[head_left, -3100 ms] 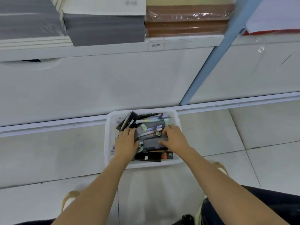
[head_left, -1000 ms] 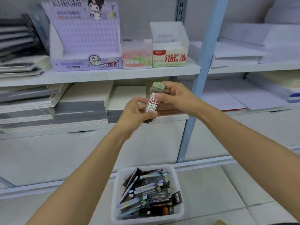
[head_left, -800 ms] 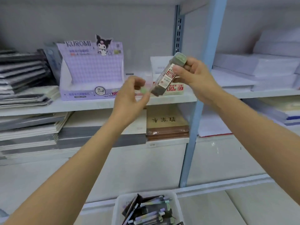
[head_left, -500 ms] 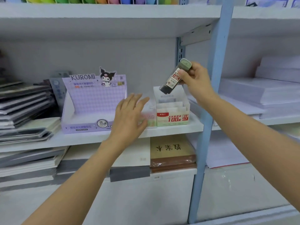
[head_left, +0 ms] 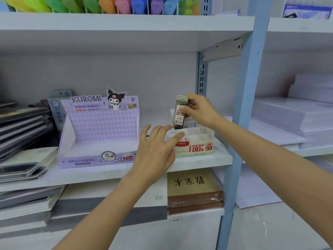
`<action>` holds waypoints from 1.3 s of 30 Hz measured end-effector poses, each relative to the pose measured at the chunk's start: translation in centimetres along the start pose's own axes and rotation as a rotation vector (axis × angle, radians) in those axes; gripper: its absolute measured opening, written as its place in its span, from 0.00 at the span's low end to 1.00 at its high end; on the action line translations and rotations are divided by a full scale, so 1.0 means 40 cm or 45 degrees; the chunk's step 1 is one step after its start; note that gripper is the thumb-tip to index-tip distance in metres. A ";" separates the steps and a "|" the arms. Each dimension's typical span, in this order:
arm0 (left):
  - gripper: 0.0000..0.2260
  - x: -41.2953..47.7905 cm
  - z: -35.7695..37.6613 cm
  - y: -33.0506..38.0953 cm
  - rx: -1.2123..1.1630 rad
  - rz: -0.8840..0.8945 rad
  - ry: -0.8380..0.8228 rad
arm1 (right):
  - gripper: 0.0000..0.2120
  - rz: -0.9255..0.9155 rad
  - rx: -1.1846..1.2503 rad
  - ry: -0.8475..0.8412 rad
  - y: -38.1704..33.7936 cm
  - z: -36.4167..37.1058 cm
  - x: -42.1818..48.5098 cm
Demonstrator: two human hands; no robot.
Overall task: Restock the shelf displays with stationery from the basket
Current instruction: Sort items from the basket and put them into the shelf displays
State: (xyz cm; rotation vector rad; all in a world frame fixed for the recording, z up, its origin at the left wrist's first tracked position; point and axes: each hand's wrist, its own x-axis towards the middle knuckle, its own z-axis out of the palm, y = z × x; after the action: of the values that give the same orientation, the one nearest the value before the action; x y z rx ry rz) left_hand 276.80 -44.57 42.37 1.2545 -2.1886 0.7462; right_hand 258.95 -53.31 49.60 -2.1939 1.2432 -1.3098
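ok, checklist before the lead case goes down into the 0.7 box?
1. Grip: ok. The right hand pinches the lead case by its upper half, and the case is upright.
2. Position: ok. The case's lower end sits over the rear of the 0.7 display box.
3. Label match: ok. The case label shows 0.7 and 100, and the box front reads 2B 0.7 and 100.
4. Box steadied: cannot tell. The left hand is open with its thumb at the box's front left corner, but contact is unclear.
5. Free slot: cannot tell. The dividers hide the box floor.
6. Wrong box avoided: ok. The case is well clear of the Kuromi 0.5 box.
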 end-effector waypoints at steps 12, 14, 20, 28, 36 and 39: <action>0.20 0.000 0.002 -0.003 -0.021 -0.005 0.032 | 0.14 -0.079 -0.230 -0.030 0.023 0.041 0.013; 0.20 -0.001 0.008 -0.004 -0.021 0.000 0.051 | 0.10 -0.131 -0.376 0.053 0.024 0.044 0.018; 0.23 -0.004 0.017 -0.003 0.008 0.003 0.047 | 0.16 -0.161 -0.652 0.026 0.013 0.048 0.001; 0.24 -0.114 0.010 0.037 -0.104 -0.085 0.233 | 0.11 -0.375 -0.328 0.305 -0.046 0.058 -0.172; 0.06 -0.523 0.240 0.095 -0.551 -0.337 -0.695 | 0.14 -0.099 -0.151 -0.434 0.106 0.339 -0.578; 0.07 -0.706 0.338 0.130 -0.647 -0.420 -1.178 | 0.13 0.167 -0.253 -0.885 0.231 0.448 -0.730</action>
State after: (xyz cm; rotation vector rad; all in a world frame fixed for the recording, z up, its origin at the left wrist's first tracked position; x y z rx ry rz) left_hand 282.74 -34.43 12.88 1.7986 -2.4576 -0.6318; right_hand 262.75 -38.38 17.64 -2.3362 1.2202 -0.3127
